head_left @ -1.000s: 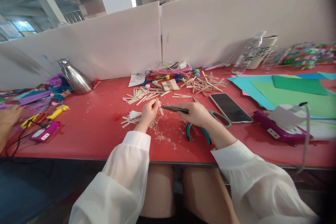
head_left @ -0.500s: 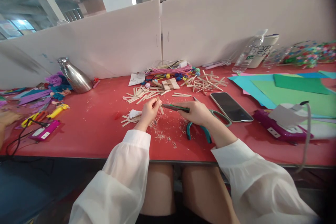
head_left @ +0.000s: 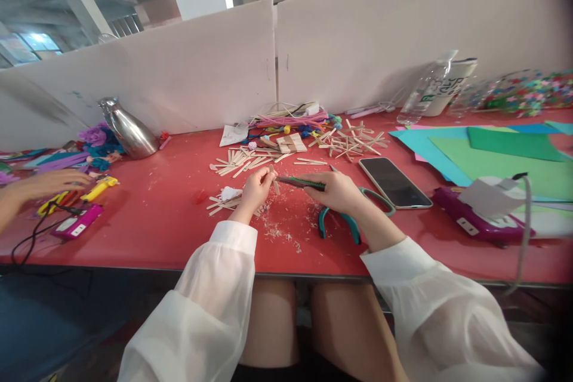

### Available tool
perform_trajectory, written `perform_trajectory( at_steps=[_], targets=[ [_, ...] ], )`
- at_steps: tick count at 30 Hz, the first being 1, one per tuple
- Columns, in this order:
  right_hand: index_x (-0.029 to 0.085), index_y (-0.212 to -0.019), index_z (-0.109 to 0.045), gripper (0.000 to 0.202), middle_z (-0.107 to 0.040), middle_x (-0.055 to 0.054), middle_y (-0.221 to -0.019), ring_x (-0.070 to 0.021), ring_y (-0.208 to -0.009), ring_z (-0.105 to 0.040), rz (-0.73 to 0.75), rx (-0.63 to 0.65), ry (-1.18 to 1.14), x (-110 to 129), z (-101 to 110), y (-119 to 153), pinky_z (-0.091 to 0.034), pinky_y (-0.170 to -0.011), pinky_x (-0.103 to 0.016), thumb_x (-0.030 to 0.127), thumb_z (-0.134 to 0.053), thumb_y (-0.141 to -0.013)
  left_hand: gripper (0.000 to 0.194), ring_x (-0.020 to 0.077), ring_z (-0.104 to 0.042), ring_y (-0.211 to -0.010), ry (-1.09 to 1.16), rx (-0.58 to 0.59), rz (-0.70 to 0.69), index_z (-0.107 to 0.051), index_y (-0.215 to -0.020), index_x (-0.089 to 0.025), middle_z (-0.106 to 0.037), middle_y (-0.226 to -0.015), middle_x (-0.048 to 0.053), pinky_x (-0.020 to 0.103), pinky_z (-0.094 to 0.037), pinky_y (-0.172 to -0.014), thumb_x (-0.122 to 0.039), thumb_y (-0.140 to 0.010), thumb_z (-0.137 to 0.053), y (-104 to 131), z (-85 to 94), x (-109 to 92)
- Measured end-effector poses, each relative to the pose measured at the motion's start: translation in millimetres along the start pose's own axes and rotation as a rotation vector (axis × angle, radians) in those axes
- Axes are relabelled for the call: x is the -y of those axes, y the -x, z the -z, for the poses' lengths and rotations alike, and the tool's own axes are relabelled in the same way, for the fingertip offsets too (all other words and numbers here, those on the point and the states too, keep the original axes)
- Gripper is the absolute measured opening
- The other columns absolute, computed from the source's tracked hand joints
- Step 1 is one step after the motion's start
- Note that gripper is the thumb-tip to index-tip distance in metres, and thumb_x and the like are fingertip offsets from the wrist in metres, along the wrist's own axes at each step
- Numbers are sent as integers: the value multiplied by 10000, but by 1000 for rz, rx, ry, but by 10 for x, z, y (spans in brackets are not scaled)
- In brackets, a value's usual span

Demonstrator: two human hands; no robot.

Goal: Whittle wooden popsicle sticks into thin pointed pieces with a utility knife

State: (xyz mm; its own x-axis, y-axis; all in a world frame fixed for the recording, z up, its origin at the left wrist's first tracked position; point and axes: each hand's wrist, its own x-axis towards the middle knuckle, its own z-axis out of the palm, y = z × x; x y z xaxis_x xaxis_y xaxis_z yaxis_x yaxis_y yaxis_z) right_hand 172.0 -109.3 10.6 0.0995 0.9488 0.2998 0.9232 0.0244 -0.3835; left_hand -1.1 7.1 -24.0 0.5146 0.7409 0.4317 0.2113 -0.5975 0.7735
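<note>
The right hand (head_left: 336, 192) grips a knife (head_left: 301, 182); a clear container (head_left: 468, 99) seemingly holds stars (head_left: 530, 93).

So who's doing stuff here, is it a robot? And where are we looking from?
No robot! These are a person's two bare hands. Every picture comes from one camera worn on that person's head, looking forward and down, so you see about what they see.

The left hand holds a small wooden stick. The right hand holds a cutter pointing at it.

On the red table lie more sticks, pale shavings, pliers, a phone and coloured sheets. A shiny jug stands further back. The hand at the far left belongs to somebody else.
</note>
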Motion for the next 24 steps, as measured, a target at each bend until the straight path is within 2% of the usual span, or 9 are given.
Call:
perform_trajectory(
  at_steps=[18,24],
  targets=[
    [325,-1102,-652,404,-730,15,-876,-176,-762,-663,10,-16,-33,-18,3,1,-477,-621,-237,243,-517,-730,234,107,-445,-554,-26,0,14,-474,-659,-176,-452,-578,-35,202,-346,-550,-326,-836,-441,16,-3,1],
    [331,-1084,-661,391,-731,12,-867,-183,-750,-662,8,-9,-46,-34,-2,-5,-475,-618,-249,251,-521,-727,223,110,-469,-584,-18,8,3,-500,-685,-173,-490,-611,-26,203,-358,-571,-318,-842,-433,14,1,-14]
  ],
)
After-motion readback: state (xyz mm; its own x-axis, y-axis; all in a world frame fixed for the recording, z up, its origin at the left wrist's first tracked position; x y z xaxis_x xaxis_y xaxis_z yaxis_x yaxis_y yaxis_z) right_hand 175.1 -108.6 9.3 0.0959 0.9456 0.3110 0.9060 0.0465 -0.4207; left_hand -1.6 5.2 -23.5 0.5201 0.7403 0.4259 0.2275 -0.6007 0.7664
